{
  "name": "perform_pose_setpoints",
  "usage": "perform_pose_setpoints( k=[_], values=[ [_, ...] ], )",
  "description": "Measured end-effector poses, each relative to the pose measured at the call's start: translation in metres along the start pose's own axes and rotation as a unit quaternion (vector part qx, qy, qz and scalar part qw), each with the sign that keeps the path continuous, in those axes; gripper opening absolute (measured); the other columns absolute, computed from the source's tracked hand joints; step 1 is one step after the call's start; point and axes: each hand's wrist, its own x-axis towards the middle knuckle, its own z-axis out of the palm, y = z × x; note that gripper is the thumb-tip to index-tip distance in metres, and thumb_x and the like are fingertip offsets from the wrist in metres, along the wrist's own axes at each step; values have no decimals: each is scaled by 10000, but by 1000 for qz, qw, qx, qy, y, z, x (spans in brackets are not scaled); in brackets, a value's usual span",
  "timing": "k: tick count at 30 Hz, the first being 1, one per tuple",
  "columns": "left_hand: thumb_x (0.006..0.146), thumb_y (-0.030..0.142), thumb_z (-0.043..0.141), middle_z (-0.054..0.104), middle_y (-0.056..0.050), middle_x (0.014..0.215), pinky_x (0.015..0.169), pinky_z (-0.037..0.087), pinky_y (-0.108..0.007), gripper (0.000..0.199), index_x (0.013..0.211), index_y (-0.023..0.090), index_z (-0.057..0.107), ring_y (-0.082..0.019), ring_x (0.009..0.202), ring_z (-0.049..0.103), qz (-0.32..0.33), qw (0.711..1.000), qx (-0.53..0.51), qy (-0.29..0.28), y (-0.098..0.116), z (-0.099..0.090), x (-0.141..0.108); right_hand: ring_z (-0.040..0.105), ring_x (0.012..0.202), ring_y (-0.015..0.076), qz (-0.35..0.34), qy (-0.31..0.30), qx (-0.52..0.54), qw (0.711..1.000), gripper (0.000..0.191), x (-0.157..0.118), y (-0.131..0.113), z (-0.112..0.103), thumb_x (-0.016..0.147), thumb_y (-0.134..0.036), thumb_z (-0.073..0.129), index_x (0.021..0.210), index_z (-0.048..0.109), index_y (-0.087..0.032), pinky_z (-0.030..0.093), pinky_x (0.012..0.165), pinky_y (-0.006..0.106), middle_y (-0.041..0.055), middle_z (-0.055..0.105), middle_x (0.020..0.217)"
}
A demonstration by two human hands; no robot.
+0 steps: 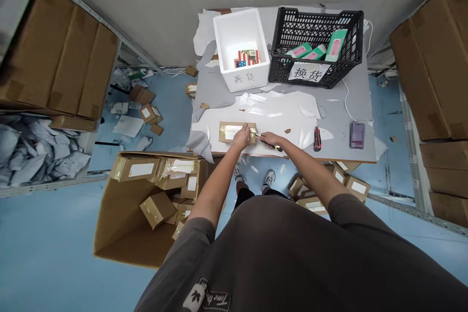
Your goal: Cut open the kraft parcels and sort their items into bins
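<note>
A small taped cardboard box (224,132) with a white label lies near the front edge of the table. My left hand (241,137) rests on top of it, fingers stretched over the label and tape, holding it against the table. At the box's right end, my right hand (269,139) is closed around a yellow and black utility knife (277,147). The knife's tip meets the taped end of the box; how deep the blade sits is too small to tell. A red and black utility knife (317,139) lies farther right on the table.
Behind stand a white foam box (241,79) with small packs inside and a black crate (281,70) holding green and pink boxes. A dark phone-like item (357,135) lies at the right. A large carton (109,214) of parcels stands at the left; scraps litter the tabletop (336,107).
</note>
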Motion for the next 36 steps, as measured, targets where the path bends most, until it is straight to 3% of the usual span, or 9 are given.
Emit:
perform_pose_setpoints(
  k=[5, 10, 12, 15, 18, 22, 25, 28, 36],
  values=[
    [737, 112, 953, 186, -187, 1861, 1212, 541, -478, 820, 1456, 220, 574, -401, 1499, 600, 4, 1000, -19, 8, 0, -1, 2, 452, 410, 112, 13, -5, 123, 992, 335, -5, 15, 18, 1156, -467, 497, 904, 470, -248, 445, 471, 209, -74, 504, 574],
    [712, 128, 977, 287, -190, 1832, 1183, 551, -459, 792, 1402, 224, 600, -382, 1512, 589, 18, 1000, -23, -5, -3, -7, -3, 442, 415, 104, 33, 2, 138, 990, 352, -10, 24, 27, 1157, -511, 470, 914, 457, -256, 449, 485, 196, -82, 503, 596],
    [781, 214, 957, 353, -174, 1807, 1209, 525, -437, 743, 1429, 231, 594, -347, 1562, 537, 31, 999, -42, 4, -6, -11, -4, 452, 420, 109, 32, 4, 132, 991, 341, -15, 31, 27, 1161, -492, 460, 913, 454, -259, 448, 487, 198, -84, 496, 594],
    [1021, 314, 721, 540, -131, 1687, 1197, 518, -400, 576, 1559, 253, 526, -276, 1492, 598, 30, 996, -73, 35, -8, -19, 0, 487, 443, 116, 20, 44, 139, 989, 333, -23, 42, 24, 1164, -491, 448, 924, 456, -261, 461, 506, 201, -81, 512, 605],
    [1038, 264, 651, 635, -115, 1573, 1180, 516, -424, 513, 1545, 276, 574, -301, 1434, 608, 19, 998, -30, 45, -7, -27, 11, 498, 459, 121, 12, 96, 134, 986, 328, -27, 45, 22, 1169, -491, 426, 943, 476, -258, 476, 546, 208, -80, 529, 614],
    [902, 298, 834, 634, -128, 1558, 1203, 477, -507, 578, 1446, 281, 639, -372, 1446, 544, -8, 999, 42, 15, -5, -31, 28, 601, 558, 162, 20, 131, 51, 990, 404, -23, 39, 19, 1176, -547, 350, 997, 560, -252, 510, 664, 248, -37, 637, 707],
    [901, 305, 824, 672, -107, 1516, 1218, 457, -498, 613, 1474, 280, 607, -360, 1449, 543, -8, 999, 47, -10, -7, -31, 34, 733, 889, 232, 9, 157, -22, 987, 475, -18, 33, 15, 1185, -541, 266, 1120, 647, -265, 529, 816, 281, 39, 773, 1005],
    [941, 247, 738, 644, -135, 1561, 1240, 440, -509, 592, 1515, 247, 592, -367, 1491, 523, 12, 998, 60, 6, -10, -26, 34, 706, 1171, 260, -27, 157, -81, 984, 412, -14, 29, 12, 1186, -476, 321, 1278, 668, -271, 509, 912, 292, 65, 769, 1276],
    [1073, 298, 524, 433, -145, 1774, 1361, 266, -574, 482, 1551, 267, 583, -328, 1706, 279, 68, 994, 45, 66, -34, 2, 17, 634, 1252, 300, -56, 179, -183, 965, 377, -4, 24, 4, 1131, -483, 541, 1404, 675, -260, 479, 984, 352, 118, 702, 1315]
  ],
)
